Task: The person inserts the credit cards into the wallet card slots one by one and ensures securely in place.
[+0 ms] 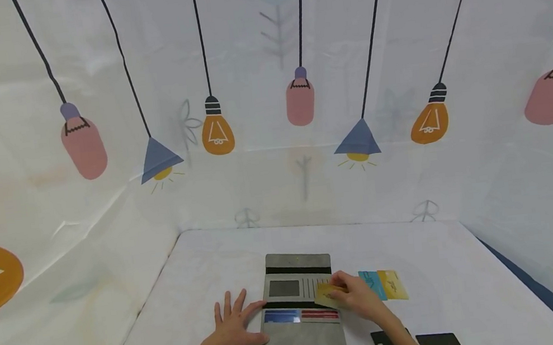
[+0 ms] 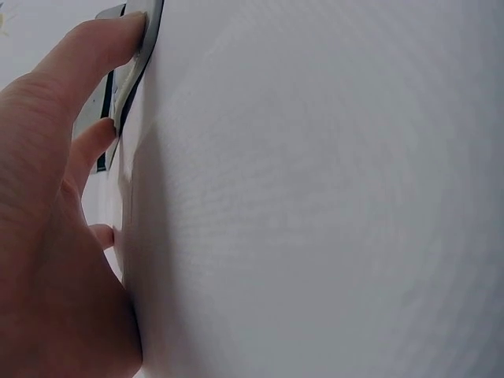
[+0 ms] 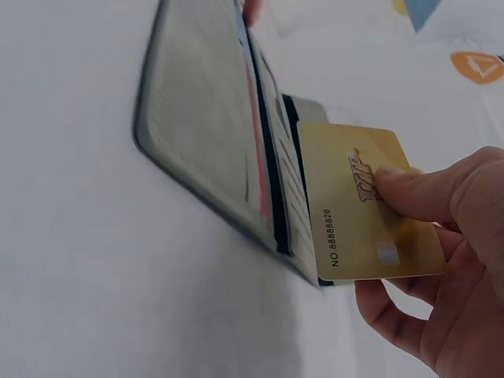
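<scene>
A grey card wallet [image 1: 304, 338] lies unfolded on the white table, with slots and dark bands across it. Blue cards [image 1: 281, 316] and red cards [image 1: 320, 315] sit side by side in its lower slots. My left hand [image 1: 232, 329] is spread at the wallet's left edge, where the thumb and a fingertip touch it. Between thumb and fingers, my right hand [image 1: 362, 298] pinches a gold card [image 3: 339, 189] printed with "VIP" and a number. That card overlaps the wallet's right side, over the slotted middle section, in the head view.
Right of the wallet lie a blue card [image 1: 371, 284] and a yellow card [image 1: 393, 285]. Dark flat items [image 1: 441, 344] lie near the front, partly behind the right forearm. A white printed curtain [image 1: 268, 190] borders the table [image 1: 205, 264].
</scene>
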Motion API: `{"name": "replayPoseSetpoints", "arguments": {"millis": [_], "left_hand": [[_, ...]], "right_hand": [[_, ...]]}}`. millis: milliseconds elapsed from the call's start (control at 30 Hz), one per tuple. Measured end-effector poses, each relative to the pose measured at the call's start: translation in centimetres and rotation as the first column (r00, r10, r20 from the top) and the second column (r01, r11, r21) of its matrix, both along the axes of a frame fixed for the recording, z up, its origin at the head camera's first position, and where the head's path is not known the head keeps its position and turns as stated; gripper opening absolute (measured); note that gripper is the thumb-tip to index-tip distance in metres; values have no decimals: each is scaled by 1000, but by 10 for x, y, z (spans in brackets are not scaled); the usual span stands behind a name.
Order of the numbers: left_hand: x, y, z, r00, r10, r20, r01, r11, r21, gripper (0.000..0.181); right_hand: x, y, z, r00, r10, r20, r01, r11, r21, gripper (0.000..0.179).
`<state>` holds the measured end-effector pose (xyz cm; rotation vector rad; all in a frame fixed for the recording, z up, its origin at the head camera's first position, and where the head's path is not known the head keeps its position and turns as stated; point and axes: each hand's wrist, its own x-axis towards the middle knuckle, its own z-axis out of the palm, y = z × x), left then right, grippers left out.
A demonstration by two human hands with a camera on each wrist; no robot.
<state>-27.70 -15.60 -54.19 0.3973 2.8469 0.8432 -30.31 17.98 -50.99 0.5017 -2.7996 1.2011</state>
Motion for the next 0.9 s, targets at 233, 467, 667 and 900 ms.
{"name": "replayPoseSetpoints", "arguments": {"millis": [233, 467, 667, 900], "left_hand": [[-1, 0, -2, 1000, 2, 4, -2, 1000, -17, 74], [-2, -1, -3, 1000, -5, -1, 5, 1000, -8, 74], [1, -1, 1, 1000, -8, -11, 9, 1000, 7, 75], [1, -1, -1, 1000, -9, -22, 9, 1000, 6, 76]], "right_hand": [[5, -16, -5, 993, 106, 54, -106, 994, -7, 15], [8, -25, -12, 986, 165, 37, -164, 986, -9, 16], [8, -30, -16, 988, 151, 21, -151, 988, 42, 13], [7, -31, -19, 987, 156, -40, -149, 980, 134, 14]]}}
